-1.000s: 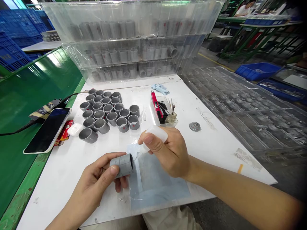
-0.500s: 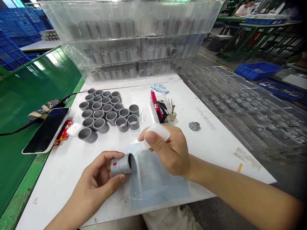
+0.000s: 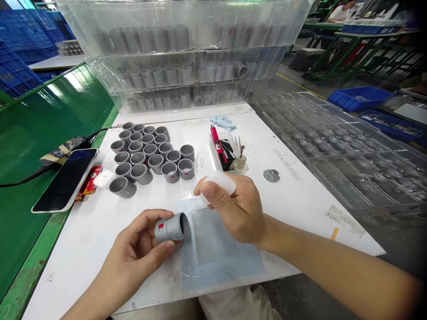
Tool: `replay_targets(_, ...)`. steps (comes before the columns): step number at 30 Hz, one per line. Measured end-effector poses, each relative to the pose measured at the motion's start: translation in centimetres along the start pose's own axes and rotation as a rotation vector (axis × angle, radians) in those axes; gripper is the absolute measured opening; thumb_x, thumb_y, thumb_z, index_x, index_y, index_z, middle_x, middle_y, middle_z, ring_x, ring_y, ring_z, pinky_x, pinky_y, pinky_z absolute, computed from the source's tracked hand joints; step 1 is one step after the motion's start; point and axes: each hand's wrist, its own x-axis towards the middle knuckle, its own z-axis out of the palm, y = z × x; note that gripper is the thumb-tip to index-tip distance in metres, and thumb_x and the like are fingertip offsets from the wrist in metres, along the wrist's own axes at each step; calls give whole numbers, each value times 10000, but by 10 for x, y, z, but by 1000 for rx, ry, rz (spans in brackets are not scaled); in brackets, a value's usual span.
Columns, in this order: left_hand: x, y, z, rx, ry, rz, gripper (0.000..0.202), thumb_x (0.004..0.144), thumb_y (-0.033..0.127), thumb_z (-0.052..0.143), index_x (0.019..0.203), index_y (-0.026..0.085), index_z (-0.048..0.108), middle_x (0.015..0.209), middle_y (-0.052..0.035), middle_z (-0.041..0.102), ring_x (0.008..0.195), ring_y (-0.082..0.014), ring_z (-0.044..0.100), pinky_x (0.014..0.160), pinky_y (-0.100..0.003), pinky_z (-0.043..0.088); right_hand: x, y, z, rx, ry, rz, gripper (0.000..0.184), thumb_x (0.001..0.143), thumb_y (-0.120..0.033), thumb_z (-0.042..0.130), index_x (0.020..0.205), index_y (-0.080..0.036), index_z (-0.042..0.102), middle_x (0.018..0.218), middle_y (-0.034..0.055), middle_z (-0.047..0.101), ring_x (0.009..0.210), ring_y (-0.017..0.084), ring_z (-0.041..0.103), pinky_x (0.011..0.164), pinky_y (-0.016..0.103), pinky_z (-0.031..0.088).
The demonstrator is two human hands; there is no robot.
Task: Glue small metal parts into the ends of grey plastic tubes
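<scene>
Between the fingers and thumb of my left hand (image 3: 138, 251) is a grey cylindrical sleeve (image 3: 169, 228) with a red mark, tilted so its open end faces right. My right hand (image 3: 238, 206) is closed around a white squeeze bottle (image 3: 218, 183). The bottle's thin tip points down and left, close to the sleeve's open end; whether it touches the rim I cannot tell. Below both hands lies a light blue cloth (image 3: 220, 271) with a greyish patch. Several more grey sleeves (image 3: 141, 174) stand upright in a group on the white table (image 3: 86, 249).
Clear bins (image 3: 140, 66) of grey sleeves are stacked at the back. A small tray holds a red utility knife (image 3: 217, 144) and a little glass jar (image 3: 238, 163). At left lie a phone (image 3: 65, 180) and a white case (image 3: 103, 179). A round metal part (image 3: 271, 175) sits at right.
Both hands keep nearly the same pose, with the sleeve and the bottle still held. The whole view has shifted very slightly.
</scene>
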Motion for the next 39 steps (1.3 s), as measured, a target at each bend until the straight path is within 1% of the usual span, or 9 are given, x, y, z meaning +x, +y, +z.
replay_targets(7, 0, 2, 0, 21, 16, 0, 423, 857, 457, 772, 1210, 283, 617, 850, -16, 751, 702, -149, 581, 593, -237, 416, -1, 0, -1, -14, -41, 16, 502, 1046, -449, 517, 687, -134, 670, 521, -33, 484, 479, 68, 459, 472, 259, 325)
replay_targets(12, 0, 0, 2, -10, 36, 4, 403, 851, 409, 789, 1203, 270, 649, 835, -11, 731, 692, -149, 599, 576, -225, 451, -2, -2, -1, 22, -85, 74, 486, 1041, -470, 524, 736, -135, 701, 507, -41, 482, 469, 67, 462, 461, 254, 322)
replay_targets(15, 1, -3, 5, -114, 58, 89, 298, 837, 277, 809, 1114, 296, 703, 1099, -26, 723, 856, -163, 674, 702, -227, 544, -2, -4, -2, 86, -96, 105, 481, 1039, -466, 529, 706, -149, 671, 523, -35, 502, 484, 71, 480, 469, 247, 350)
replay_targets(18, 3, -4, 6, -192, 34, 197, 212, 819, 164, 810, 966, 296, 734, 1305, -23, 650, 1101, -189, 659, 870, -229, 556, -1, -4, -2, 158, -58, 148, 486, 1024, -504, 539, 677, -172, 618, 558, -24, 519, 516, 87, 495, 480, 246, 394)
replay_targets(22, 3, -2, 4, -126, 6, 205, 82, 867, 202, 776, 819, 261, 747, 1266, -40, 674, 1153, -187, 618, 909, -205, 532, 1, -3, -3, 142, 17, 121, 520, 1010, -529, 552, 616, -190, 520, 577, -21, 499, 519, 89, 462, 482, 257, 389)
replay_targets(26, 2, 0, 4, -115, 20, 187, 90, 872, 209, 769, 821, 282, 756, 1249, -24, 689, 1146, -187, 625, 888, -203, 536, 1, -1, -2, 108, 21, 64, 584, 1018, -489, 554, 558, -199, 341, 541, -37, 386, 510, 83, 441, 475, 263, 344)
replay_targets(28, 2, -1, 4, -115, 18, 190, 90, 869, 205, 771, 819, 280, 759, 1243, -28, 694, 1159, -194, 622, 888, -206, 535, 1, -1, -2, 104, 26, 49, 574, 1022, -477, 552, 571, -202, 328, 537, -42, 367, 514, 85, 446, 478, 266, 338)
replay_targets(34, 2, -2, 4, -95, 14, 196, 96, 868, 197, 766, 819, 279, 765, 1243, -33, 697, 1150, -192, 623, 897, -207, 524, 0, 0, -1, 50, 26, 52, 576, 1024, -498, 539, 572, -195, 350, 579, -20, 500, 518, 78, 461, 486, 269, 348)
replay_targets(39, 2, -2, 3, -99, 16, 199, 76, 847, 210, 791, 798, 265, 774, 1227, -57, 700, 1145, -221, 626, 881, -235, 531, 1, 1, -1, -7, 20, 25, 579, 1028, -480, 537, 546, -182, 419, 550, -24, 489, 502, 72, 452, 484, 264, 352)
